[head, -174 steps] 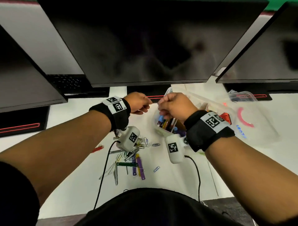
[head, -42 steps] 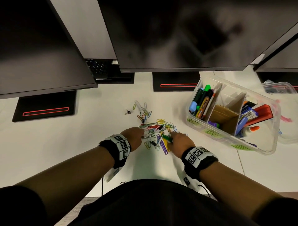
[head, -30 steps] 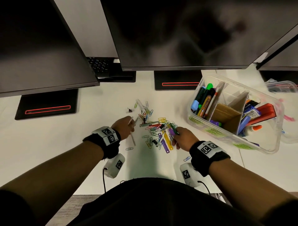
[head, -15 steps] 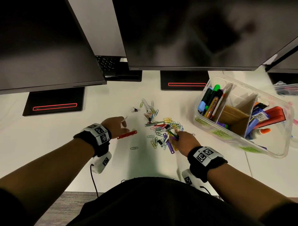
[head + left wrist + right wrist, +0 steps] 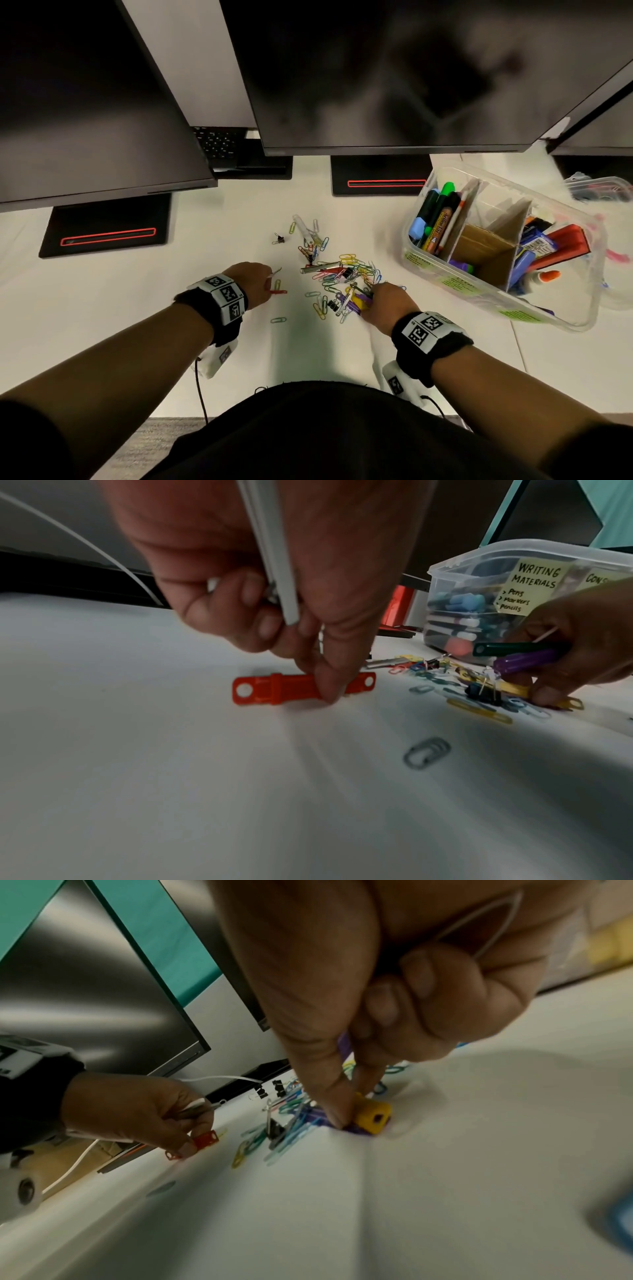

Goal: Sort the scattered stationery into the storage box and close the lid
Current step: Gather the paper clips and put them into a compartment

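My left hand (image 5: pixel 263 284) (image 5: pixel 322 688) pinches a red plastic strip (image 5: pixel 279 292) (image 5: pixel 274 689) that lies flat on the white desk, and keeps a white strip (image 5: pixel 274 561) tucked in its palm. At the near edge of the paper clip pile (image 5: pixel 342 274), my right hand (image 5: pixel 383 301) (image 5: pixel 346 1112) holds a green strip (image 5: pixel 514 647) and a purple strip (image 5: pixel 527 661). Its fingertips pinch a yellow strip (image 5: pixel 371 1118). The clear storage box (image 5: pixel 442 279) (image 5: pixel 479 558) stands open at the right, with pens, markers and glue in its cardboard-divided compartments.
Three dark monitors (image 5: pixel 376 75) overhang the back of the desk on black bases (image 5: pixel 106 226). A small binder clip (image 5: pixel 279 238) and a lone paper clip (image 5: pixel 278 320) (image 5: pixel 426 753) lie apart from the pile. A clear lid-like piece (image 5: pixel 603 186) sits far right.
Both hands came from the box down to the pile. In the last second my left hand drew left with the white strip and closed on the red one; my right stayed in the pile.
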